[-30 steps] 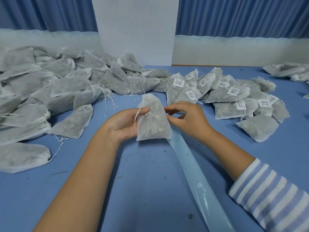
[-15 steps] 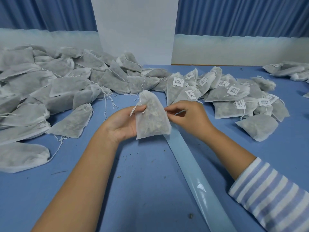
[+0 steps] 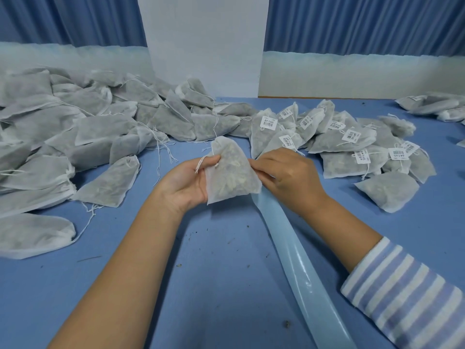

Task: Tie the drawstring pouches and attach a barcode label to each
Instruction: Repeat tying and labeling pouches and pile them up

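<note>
Drawstring pouch (image 3: 231, 172): soft, light, likely crushable, held over far end of backing strip (image 3: 302, 260), fingers of left hand (image 3: 183, 182) and right hand (image 3: 289, 175) pinching its side edges; best taken at neck.

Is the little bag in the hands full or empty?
Full. The pouch bulges, and lumpy dried bits show through its thin cloth. The left hand and right hand hold its sides.
</note>
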The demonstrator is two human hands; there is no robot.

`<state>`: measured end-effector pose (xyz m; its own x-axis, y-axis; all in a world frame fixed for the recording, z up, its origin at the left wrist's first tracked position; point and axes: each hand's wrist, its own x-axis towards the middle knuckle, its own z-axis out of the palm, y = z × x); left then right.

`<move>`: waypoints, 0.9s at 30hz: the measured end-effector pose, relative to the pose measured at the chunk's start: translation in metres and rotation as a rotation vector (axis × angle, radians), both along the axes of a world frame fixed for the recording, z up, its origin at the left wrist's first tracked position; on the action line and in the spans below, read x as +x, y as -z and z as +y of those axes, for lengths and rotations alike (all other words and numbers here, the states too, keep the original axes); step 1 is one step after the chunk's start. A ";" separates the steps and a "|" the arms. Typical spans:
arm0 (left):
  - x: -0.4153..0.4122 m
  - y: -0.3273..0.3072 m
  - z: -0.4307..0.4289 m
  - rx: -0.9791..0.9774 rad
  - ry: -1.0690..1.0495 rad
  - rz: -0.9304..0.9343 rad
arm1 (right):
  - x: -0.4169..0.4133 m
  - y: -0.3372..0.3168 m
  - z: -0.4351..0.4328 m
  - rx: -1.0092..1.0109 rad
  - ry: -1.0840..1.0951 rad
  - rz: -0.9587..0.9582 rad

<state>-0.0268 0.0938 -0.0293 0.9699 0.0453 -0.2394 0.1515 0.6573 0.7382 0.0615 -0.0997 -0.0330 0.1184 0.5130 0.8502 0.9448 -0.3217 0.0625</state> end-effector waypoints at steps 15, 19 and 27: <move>-0.002 0.000 -0.001 0.075 0.045 0.057 | 0.005 0.003 0.002 -0.112 -0.208 0.737; -0.003 0.000 0.002 0.062 0.052 0.048 | -0.002 -0.002 0.001 -0.107 -0.266 0.765; -0.004 -0.002 0.005 0.124 0.013 0.090 | 0.013 -0.014 -0.001 0.366 -0.144 1.238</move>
